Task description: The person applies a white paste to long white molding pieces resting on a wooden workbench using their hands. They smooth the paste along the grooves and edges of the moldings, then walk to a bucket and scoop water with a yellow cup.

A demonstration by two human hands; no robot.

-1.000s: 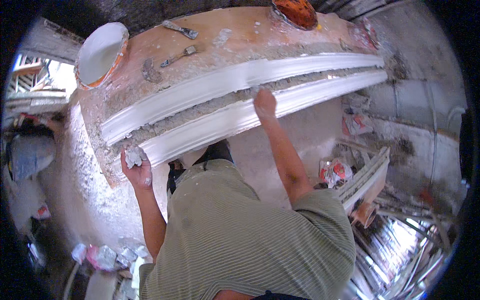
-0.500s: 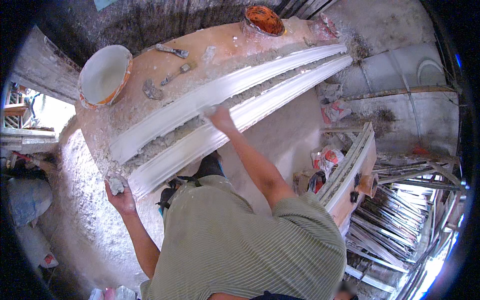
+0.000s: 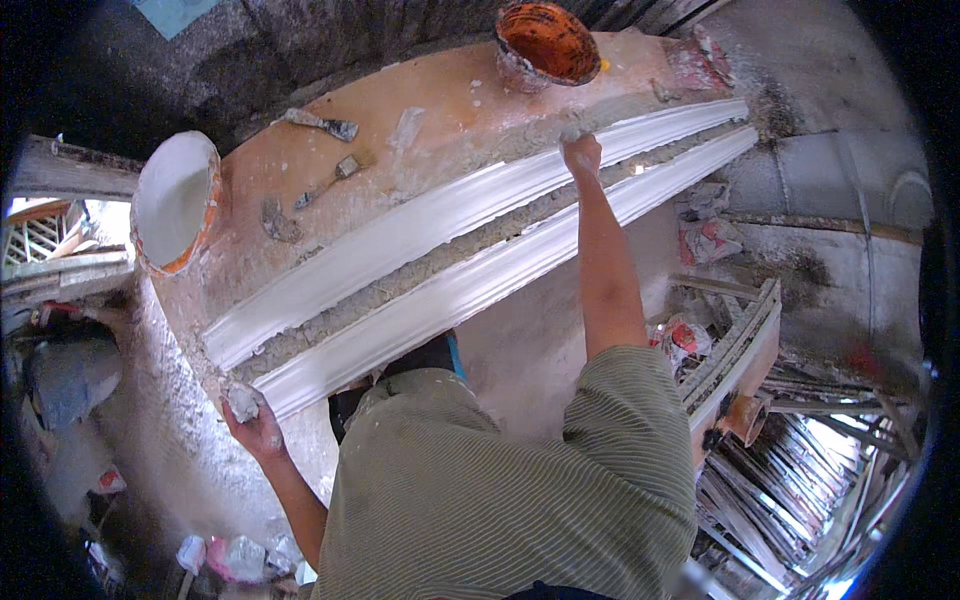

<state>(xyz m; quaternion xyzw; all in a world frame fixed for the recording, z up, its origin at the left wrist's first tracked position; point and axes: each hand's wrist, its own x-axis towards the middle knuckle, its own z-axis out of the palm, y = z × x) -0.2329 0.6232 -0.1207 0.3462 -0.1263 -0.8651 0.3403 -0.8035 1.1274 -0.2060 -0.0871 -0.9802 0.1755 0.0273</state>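
Two long white plaster mouldings, a far one [image 3: 390, 252] and a near one [image 3: 430, 315], lie side by side on the table, with rough grey plaster [image 3: 375, 293] in the gap between them. My left hand [image 3: 262, 432], beside the near-left corner of the table, is curled palm up around a whitish lump of plaster [image 3: 243, 404]. Stretched far out, my right hand [image 3: 582, 157] is closed at the far edge of the far moulding. A small greyish thing [image 3: 573, 134] shows at its fingertips, too blurred to name.
A white basin [image 3: 178, 195] stands at the table's left edge, an orange-lined bowl [image 3: 548, 45] at the back. Scrapers [image 3: 322, 125] and a grey scrap [image 3: 278, 220] lie on the tabletop [image 3: 440, 85]. To the right are a wooden frame [image 3: 735, 350] and stacked strips [image 3: 790, 490].
My right hand has moved right and away, from the gap between the mouldings to the far moulding's far edge. My left hand still holds its lump. The view has shifted.
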